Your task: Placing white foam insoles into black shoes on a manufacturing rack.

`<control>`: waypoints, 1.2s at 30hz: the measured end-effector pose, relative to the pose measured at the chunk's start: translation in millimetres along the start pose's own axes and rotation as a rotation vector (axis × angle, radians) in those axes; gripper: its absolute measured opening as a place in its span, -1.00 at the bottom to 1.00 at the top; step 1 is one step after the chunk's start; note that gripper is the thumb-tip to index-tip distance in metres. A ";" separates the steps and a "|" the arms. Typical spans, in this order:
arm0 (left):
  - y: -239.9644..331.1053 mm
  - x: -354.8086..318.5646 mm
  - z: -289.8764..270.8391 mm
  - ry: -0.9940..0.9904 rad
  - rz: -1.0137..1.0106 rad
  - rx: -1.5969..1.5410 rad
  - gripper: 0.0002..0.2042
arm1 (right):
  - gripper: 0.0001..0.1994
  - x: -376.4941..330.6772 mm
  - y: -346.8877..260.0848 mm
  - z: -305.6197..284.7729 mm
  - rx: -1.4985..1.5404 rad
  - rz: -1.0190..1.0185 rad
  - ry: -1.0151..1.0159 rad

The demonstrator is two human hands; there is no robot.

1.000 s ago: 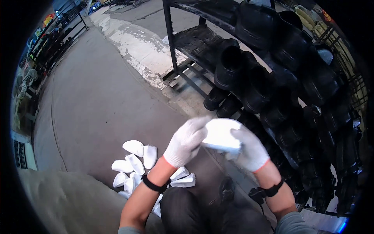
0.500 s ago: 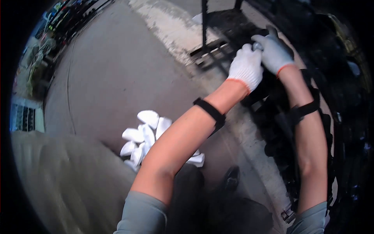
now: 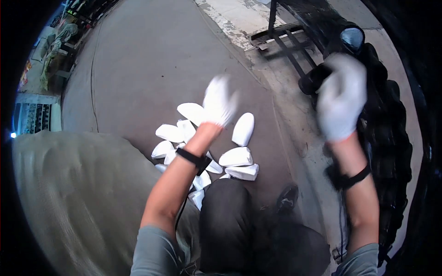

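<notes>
Above the concrete floor: both gloved hands have come apart, white insert gone from them

Left hand, blurred, now hovers empty with fingers spread over the pile of white moulded inserts; smooth, rounded, foam-like pieces lying loose. Right hand has moved to the glossy black rubber boot on the metal rack; its grip cannot be told

Even daylight, fisheye-bent dark rim, both gloved hands motion-blurred.
</notes>
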State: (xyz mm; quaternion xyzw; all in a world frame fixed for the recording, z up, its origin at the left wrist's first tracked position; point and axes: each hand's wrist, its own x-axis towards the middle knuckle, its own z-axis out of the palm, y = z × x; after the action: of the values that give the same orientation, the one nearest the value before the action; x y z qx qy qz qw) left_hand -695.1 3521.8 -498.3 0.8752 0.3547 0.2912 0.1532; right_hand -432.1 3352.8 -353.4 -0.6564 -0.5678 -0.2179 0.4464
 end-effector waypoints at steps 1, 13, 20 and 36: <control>-36.6 -51.0 13.4 -0.030 -0.274 0.241 -0.34 | -0.72 -40.2 -27.4 16.4 0.239 0.093 -0.197; -61.0 -140.8 73.6 -0.501 -0.431 0.384 -0.16 | -0.64 -225.1 -59.1 163.2 0.199 0.393 -1.195; 23.1 -58.4 61.8 -0.176 -0.029 -0.006 -0.73 | -0.56 -129.6 41.6 4.1 0.770 1.155 0.260; 173.5 107.8 158.9 -0.755 0.488 -0.062 -0.71 | -0.55 -92.7 228.0 90.9 -0.325 0.787 -0.437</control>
State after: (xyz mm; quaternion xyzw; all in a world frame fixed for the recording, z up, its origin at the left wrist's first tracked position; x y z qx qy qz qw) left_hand -442.2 3466.9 -497.1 0.9731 0.0484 -0.0104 0.2251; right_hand -262.1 3387.4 -550.1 -0.9133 -0.3152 0.0249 0.2566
